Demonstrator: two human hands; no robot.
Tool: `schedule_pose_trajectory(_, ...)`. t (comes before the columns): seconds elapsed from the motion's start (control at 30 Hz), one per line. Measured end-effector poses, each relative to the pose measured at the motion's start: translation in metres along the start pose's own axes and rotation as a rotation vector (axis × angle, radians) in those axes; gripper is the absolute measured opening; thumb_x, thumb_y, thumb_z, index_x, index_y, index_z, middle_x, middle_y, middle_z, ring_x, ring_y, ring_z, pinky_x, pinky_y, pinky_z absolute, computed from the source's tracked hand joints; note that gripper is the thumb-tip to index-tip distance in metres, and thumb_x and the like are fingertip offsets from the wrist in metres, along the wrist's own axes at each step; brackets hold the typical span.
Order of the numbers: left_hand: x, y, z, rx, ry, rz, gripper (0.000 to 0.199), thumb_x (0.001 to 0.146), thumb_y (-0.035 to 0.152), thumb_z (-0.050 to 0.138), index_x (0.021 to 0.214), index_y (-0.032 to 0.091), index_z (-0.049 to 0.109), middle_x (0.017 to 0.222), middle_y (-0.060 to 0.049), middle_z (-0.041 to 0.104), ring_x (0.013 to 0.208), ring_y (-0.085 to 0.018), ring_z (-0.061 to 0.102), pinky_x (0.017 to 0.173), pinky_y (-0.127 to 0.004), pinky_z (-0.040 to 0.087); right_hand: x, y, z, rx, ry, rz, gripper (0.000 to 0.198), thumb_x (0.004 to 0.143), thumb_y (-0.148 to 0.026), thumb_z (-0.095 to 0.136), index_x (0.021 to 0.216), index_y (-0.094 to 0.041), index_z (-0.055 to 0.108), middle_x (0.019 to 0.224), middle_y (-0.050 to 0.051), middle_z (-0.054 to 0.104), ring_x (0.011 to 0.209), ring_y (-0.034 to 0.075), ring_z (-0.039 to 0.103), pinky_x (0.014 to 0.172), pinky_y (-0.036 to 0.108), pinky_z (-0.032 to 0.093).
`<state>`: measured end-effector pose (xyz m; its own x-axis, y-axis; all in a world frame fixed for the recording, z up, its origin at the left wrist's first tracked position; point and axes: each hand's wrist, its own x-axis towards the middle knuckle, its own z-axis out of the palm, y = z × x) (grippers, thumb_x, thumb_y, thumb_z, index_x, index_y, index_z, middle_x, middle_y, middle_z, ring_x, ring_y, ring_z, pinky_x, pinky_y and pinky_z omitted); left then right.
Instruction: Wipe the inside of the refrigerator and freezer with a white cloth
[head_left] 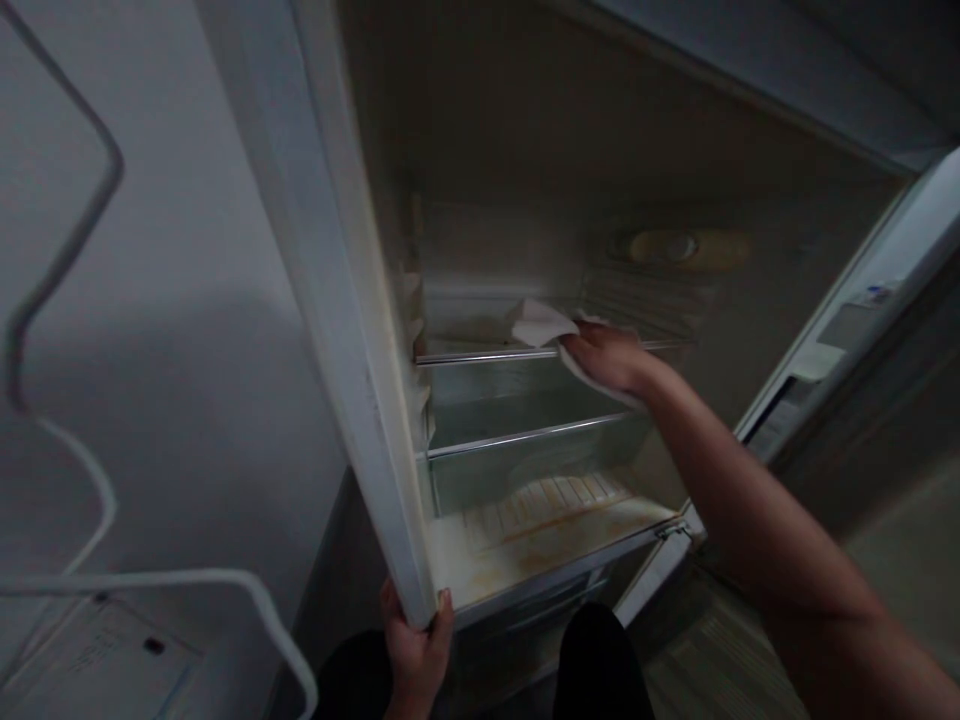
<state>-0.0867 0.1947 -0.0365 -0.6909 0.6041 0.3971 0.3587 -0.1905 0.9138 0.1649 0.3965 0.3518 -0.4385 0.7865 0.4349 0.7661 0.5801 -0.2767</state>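
My right hand (604, 352) reaches into an open fridge (360, 330) and presses a white cloth (541, 323) at the front edge of the upper glass shelf (480, 357). Part of the cloth sticks out left of the fingers, and another part hangs below the hand. Low on the left, my left hand (418, 640) grips the fridge's side wall near its bottom front corner, thumb on the inner side and fingers on the outer side. A second glass shelf (517, 437) lies below the first. Brown stains mark the fridge floor (525, 550).
The fridge door (862, 300) stands open at the right, with items in its racks. A yellowish lamp housing (686, 246) is on the inner right wall. A white cable (187, 577) hangs at the left before a pale wall (150, 350). My knees are below.
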Motion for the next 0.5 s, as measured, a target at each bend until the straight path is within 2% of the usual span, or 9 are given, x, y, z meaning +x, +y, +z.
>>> schedule_pose_trajectory(0.07, 0.000, 0.005, -0.001, -0.004, 0.003, -0.008, 0.064, 0.075, 0.055, 0.075, 0.122, 0.018, 0.053, 0.114, -0.012, 0.062, 0.111, -0.031, 0.064, 0.106, -0.049, 0.049, -0.032, -0.037, 0.031, 0.150, 0.221, -0.153, 0.051, 0.104, -0.046, 0.031, 0.119, -0.017, 0.071, 0.135, 0.016, 0.065, 0.136, 0.034, 0.053, 0.120, 0.054, 0.035)
schedule_pose_trajectory(0.1, 0.000, 0.007, -0.001, -0.006, 0.000, -0.010, 0.062, 0.076, 0.055, 0.074, 0.121, 0.018, 0.053, 0.113, -0.011, 0.062, 0.110, -0.031, 0.065, 0.105, -0.049, 0.049, -0.047, -0.056, 0.050, 0.295, 0.317, -0.233, 0.055, 0.104, -0.050, 0.028, 0.131, -0.019, 0.065, 0.146, 0.014, 0.058, 0.145, 0.032, 0.044, 0.126, 0.051, 0.027)
schedule_pose_trajectory(0.13, 0.000, 0.009, -0.001, -0.007, -0.004, -0.008, 0.060, 0.076, 0.055, 0.074, 0.120, 0.018, 0.053, 0.111, -0.011, 0.062, 0.109, -0.030, 0.065, 0.105, -0.048, 0.049, -0.060, -0.075, 0.069, 0.452, 0.348, -0.330, 0.059, 0.104, -0.054, 0.026, 0.144, -0.023, 0.056, 0.156, 0.010, 0.048, 0.152, 0.029, 0.034, 0.129, 0.048, 0.020)
schedule_pose_trajectory(0.17, 0.000, 0.010, -0.002, -0.006, -0.006, -0.004, 0.059, 0.076, 0.054, 0.074, 0.119, 0.018, 0.053, 0.110, -0.010, 0.063, 0.108, -0.030, 0.065, 0.104, -0.048, 0.049, -0.070, -0.095, 0.087, 0.599, 0.328, -0.422, 0.060, 0.104, -0.058, 0.025, 0.149, -0.027, 0.050, 0.161, 0.006, 0.042, 0.154, 0.026, 0.030, 0.130, 0.045, 0.021)
schedule_pose_trajectory(0.23, 0.002, 0.011, -0.002, -0.003, -0.001, -0.004, 0.059, 0.076, 0.053, 0.074, 0.119, 0.019, 0.053, 0.109, -0.009, 0.063, 0.108, -0.029, 0.064, 0.103, -0.046, 0.050, -0.078, -0.131, 0.119, 0.780, 0.122, -0.537, 0.062, 0.102, -0.064, 0.023, 0.151, -0.033, 0.048, 0.159, 0.002, 0.044, 0.152, 0.024, 0.034, 0.128, 0.043, 0.028)
schedule_pose_trajectory(0.3, 0.003, 0.010, -0.002, 0.002, 0.013, -0.004, 0.059, 0.075, 0.053, 0.074, 0.118, 0.019, 0.052, 0.109, -0.009, 0.063, 0.107, -0.028, 0.064, 0.102, -0.046, 0.051, -0.072, -0.161, 0.140, 0.859, 0.108, -0.485, 0.068, 0.101, -0.064, 0.018, 0.155, -0.030, 0.042, 0.157, 0.004, 0.047, 0.153, 0.021, 0.031, 0.129, 0.042, 0.026)
schedule_pose_trajectory(0.37, 0.004, 0.009, -0.002, 0.015, 0.026, -0.009, 0.058, 0.074, 0.053, 0.073, 0.116, 0.019, 0.053, 0.107, -0.008, 0.064, 0.106, -0.028, 0.065, 0.101, -0.045, 0.051, -0.053, -0.178, 0.154, 0.903, 0.180, -0.304, 0.066, 0.103, -0.054, 0.012, 0.154, -0.024, 0.042, 0.153, 0.007, 0.050, 0.151, 0.020, 0.034, 0.128, 0.041, 0.026)
schedule_pose_trajectory(0.43, 0.004, 0.009, -0.002, 0.044, 0.036, -0.017, 0.057, 0.074, 0.054, 0.073, 0.115, 0.019, 0.054, 0.104, -0.008, 0.064, 0.105, -0.029, 0.065, 0.100, -0.046, 0.052, -0.024, -0.183, 0.164, 0.904, 0.217, -0.143, 0.064, 0.104, -0.044, 0.011, 0.150, -0.018, 0.046, 0.150, 0.012, 0.052, 0.148, 0.021, 0.039, 0.126, 0.041, 0.029)
schedule_pose_trajectory(0.5, 0.002, 0.010, -0.001, 0.068, 0.059, -0.021, 0.058, 0.074, 0.054, 0.073, 0.115, 0.018, 0.054, 0.101, -0.007, 0.065, 0.103, -0.030, 0.066, 0.097, -0.046, 0.052, 0.008, -0.177, 0.173, 0.857, 0.194, -0.100, 0.064, 0.104, -0.040, 0.011, 0.146, -0.014, 0.051, 0.146, 0.016, 0.055, 0.144, 0.024, 0.044, 0.123, 0.045, 0.033)
